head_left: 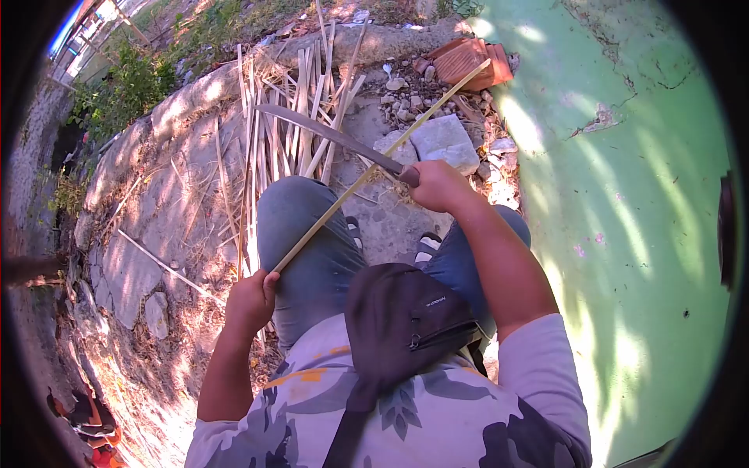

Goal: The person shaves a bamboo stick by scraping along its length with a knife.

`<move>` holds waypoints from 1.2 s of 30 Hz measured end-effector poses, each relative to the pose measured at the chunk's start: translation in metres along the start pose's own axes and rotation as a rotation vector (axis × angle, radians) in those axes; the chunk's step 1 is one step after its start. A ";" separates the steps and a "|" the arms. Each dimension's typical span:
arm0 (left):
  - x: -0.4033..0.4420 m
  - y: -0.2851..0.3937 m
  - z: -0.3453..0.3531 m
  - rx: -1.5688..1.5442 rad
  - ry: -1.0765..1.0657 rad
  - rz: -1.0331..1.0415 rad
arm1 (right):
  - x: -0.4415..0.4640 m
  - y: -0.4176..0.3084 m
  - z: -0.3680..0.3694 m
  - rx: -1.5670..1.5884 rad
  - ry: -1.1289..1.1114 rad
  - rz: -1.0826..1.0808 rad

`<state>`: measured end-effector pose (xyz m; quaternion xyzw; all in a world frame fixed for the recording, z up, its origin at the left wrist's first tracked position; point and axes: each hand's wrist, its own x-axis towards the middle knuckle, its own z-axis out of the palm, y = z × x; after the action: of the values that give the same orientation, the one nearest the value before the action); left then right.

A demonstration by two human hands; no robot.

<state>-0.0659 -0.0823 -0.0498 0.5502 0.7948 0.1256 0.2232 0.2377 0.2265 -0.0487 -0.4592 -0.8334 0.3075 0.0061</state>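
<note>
A long pale strip of split wood or bamboo [331, 209] runs diagonally from lower left to upper right. My left hand [251, 302] is closed round its lower end, beside my left knee. The handle of a long dark-bladed machete is in my right hand [438, 186], with fingers wrapped round it. The machete blade [328, 131] points to the upper left and crosses the strip just left of my right hand. Whether the blade lies over the strip and touches it is hard to tell. Beyond my knees lies a pile of similar pale strips [304, 117] on the ground.
A grey stone block [445, 144] and orange roof tiles [474, 64] lie ahead among rubble. A green painted surface [640, 234] fills the right side. A loose strip [168, 265] lies at the left. Part of another person [90, 413] shows at the lower left. A black bag [409, 324] hangs at my front.
</note>
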 end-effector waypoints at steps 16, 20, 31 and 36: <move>-0.001 0.006 -0.004 -0.036 -0.016 0.007 | -0.013 0.013 -0.002 -0.048 -0.008 0.024; 0.001 0.003 -0.002 0.003 0.000 0.042 | -0.010 0.020 -0.022 -0.165 -0.066 0.054; 0.005 0.001 -0.007 -0.025 -0.059 0.027 | -0.019 0.014 -0.016 -0.060 -0.027 0.072; 0.006 0.008 -0.012 -0.026 -0.062 0.022 | -0.008 0.045 -0.019 -0.028 -0.048 0.181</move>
<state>-0.0668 -0.0729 -0.0369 0.5596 0.7796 0.1211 0.2536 0.2823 0.2474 -0.0545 -0.5251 -0.7927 0.3060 -0.0480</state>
